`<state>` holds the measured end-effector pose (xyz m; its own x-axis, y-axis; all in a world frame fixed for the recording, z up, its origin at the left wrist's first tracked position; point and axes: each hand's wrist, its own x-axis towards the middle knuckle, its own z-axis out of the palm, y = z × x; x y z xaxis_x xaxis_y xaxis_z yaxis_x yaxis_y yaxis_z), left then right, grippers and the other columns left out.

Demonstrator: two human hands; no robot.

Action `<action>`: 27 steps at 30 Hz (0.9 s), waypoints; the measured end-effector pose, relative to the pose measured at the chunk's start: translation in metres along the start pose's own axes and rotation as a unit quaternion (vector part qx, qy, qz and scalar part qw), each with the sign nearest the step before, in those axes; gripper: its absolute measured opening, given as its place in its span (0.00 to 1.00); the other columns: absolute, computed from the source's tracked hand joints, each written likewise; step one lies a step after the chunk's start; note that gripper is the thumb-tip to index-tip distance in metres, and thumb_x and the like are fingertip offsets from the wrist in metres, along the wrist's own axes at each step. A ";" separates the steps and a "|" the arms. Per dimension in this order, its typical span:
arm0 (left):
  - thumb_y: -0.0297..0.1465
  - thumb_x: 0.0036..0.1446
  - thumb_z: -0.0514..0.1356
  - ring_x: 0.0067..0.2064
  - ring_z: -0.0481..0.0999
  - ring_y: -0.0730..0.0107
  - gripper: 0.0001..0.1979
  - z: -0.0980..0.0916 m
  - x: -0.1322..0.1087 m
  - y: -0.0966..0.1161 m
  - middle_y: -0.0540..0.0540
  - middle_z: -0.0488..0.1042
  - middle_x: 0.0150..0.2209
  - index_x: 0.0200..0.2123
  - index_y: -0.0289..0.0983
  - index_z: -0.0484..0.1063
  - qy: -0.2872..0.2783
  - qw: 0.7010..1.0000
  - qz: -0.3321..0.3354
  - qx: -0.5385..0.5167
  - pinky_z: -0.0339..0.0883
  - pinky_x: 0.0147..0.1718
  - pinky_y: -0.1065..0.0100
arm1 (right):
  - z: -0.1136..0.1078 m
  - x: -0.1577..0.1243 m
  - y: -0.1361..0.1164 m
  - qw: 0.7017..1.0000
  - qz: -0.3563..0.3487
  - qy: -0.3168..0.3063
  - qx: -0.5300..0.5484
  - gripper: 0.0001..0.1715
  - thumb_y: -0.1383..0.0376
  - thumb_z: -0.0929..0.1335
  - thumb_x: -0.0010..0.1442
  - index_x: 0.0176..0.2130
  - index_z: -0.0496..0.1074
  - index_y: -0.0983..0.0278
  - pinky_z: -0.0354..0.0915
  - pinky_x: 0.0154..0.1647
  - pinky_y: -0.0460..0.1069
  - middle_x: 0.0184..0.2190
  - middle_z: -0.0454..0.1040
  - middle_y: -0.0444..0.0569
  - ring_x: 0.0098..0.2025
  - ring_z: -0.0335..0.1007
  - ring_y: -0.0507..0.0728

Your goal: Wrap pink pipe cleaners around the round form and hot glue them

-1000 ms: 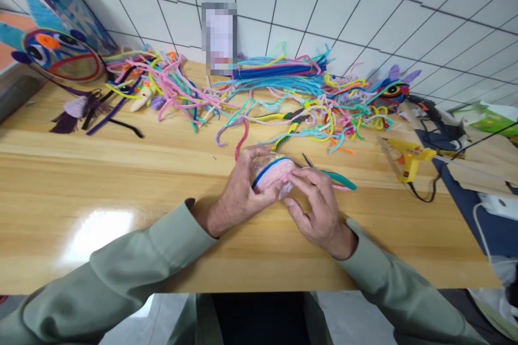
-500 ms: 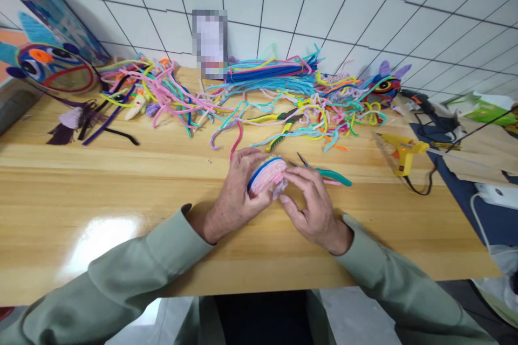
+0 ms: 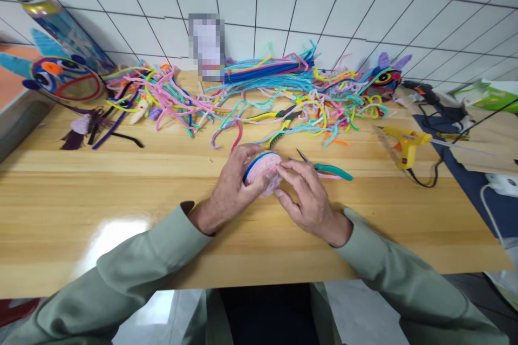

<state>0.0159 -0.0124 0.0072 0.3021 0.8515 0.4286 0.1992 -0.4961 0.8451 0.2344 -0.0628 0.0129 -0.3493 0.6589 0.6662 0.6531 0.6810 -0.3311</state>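
Over the middle of the wooden table, my left hand (image 3: 230, 188) grips a small round piece (image 3: 262, 170) of pink and pale purple fuzzy coils with a blue edge. Its thumb lies across the front of the piece and its fingers go behind it. My right hand (image 3: 309, 199) touches the piece's right side with its fingertips, the fingers bent and partly apart, the thumb near the lower edge. Just beyond the right hand lie teal-handled pliers (image 3: 334, 171). Yellow-green pliers (image 3: 279, 135) rest farther back, behind the piece.
Tangled colourful pipe cleaners (image 3: 174, 97) line the wall, with a blue bundle (image 3: 267, 71) among them. A masklike fish figure (image 3: 67, 78) and a tall can (image 3: 67, 32) stand at left. A yellow glue gun (image 3: 407, 145) with its cord lies at right, near a power strip (image 3: 504, 184).
The view has shifted slightly. The round piece has turned a little in my left hand, showing more of its coiled face. My right fingertips remain at its right side.
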 end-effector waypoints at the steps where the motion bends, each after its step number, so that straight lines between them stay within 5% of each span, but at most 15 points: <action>1: 0.40 0.70 0.68 0.64 0.78 0.51 0.21 0.000 0.000 0.000 0.39 0.77 0.60 0.62 0.42 0.71 0.001 1.000 -0.012 -0.013 0.73 0.68 0.47 | 0.001 0.000 0.000 1.000 -0.003 0.000 0.002 0.38 0.69 0.71 0.71 0.75 0.64 0.59 0.79 0.61 0.67 0.60 0.77 0.61 0.62 0.78 0.69; 8: 0.46 0.70 0.68 0.65 0.76 0.53 0.24 0.010 -0.001 -0.008 0.41 0.76 0.61 0.63 0.43 0.73 0.038 0.995 -0.034 -0.086 0.71 0.68 0.49 | 0.000 0.004 0.009 1.000 -0.031 0.001 0.001 0.45 0.68 0.74 0.69 0.78 0.60 0.58 0.78 0.63 0.70 0.63 0.76 0.62 0.65 0.76 0.71; 13: 0.51 0.74 0.62 0.70 0.71 0.51 0.24 0.002 0.007 -0.008 0.41 0.75 0.63 0.62 0.45 0.76 -0.016 0.995 -0.022 -0.098 0.63 0.74 0.47 | -0.004 0.009 0.017 0.999 -0.054 -0.003 -0.003 0.44 0.67 0.75 0.69 0.77 0.62 0.57 0.76 0.65 0.71 0.61 0.79 0.61 0.63 0.78 0.71; 22: 0.48 0.69 0.69 0.61 0.80 0.55 0.24 -0.001 0.012 0.006 0.40 0.77 0.59 0.58 0.41 0.70 -0.050 0.975 -0.094 -0.196 0.75 0.64 0.52 | -0.003 0.010 0.015 0.998 -0.068 -0.010 0.005 0.49 0.70 0.75 0.69 0.80 0.59 0.54 0.77 0.64 0.70 0.63 0.79 0.60 0.65 0.78 0.70; 27: 0.49 0.69 0.69 0.62 0.79 0.54 0.26 0.000 0.012 0.004 0.38 0.76 0.59 0.58 0.40 0.69 -0.052 0.978 -0.089 -0.180 0.74 0.65 0.51 | -0.004 0.011 0.015 0.997 -0.071 -0.011 -0.005 0.47 0.69 0.74 0.69 0.79 0.58 0.54 0.78 0.64 0.71 0.63 0.78 0.60 0.66 0.77 0.71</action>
<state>0.0201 -0.0043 0.0156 0.3891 0.8879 0.2454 -0.0784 -0.2335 0.9692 0.2430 -0.0470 0.0177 -0.4530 0.5632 0.6911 0.6030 0.7645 -0.2277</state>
